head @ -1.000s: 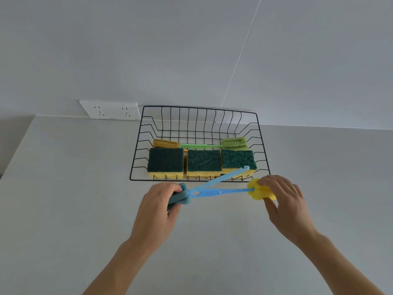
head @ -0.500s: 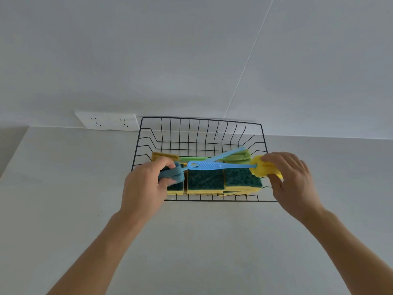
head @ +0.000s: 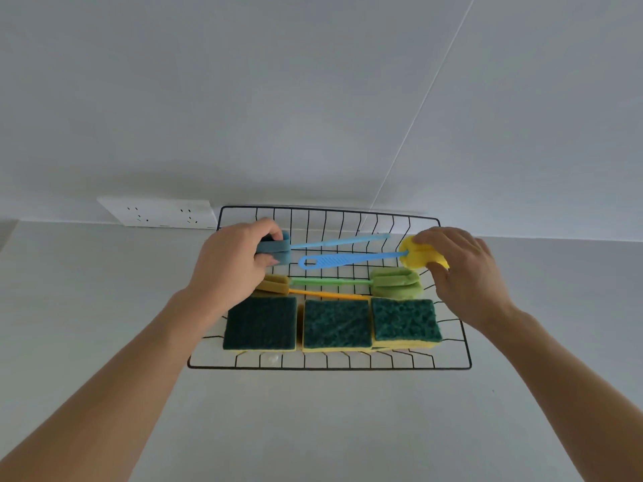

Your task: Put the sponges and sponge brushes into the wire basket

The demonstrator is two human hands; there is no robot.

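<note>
Now both hands [head: 233,262] [head: 462,269] hold brushes [head: 348,260] over basket [head: 330,367] rear.

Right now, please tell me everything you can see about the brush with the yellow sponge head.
The yellow-headed brush has a rounded yellow foam head and a long, flat blue plastic handle with a ribbed grip and a hanging loop at its left end. It lies roughly level, pointing left, over the back part of the wire basket. The right hand pinches the head. Whether it rests on the basket cannot be told.
</note>
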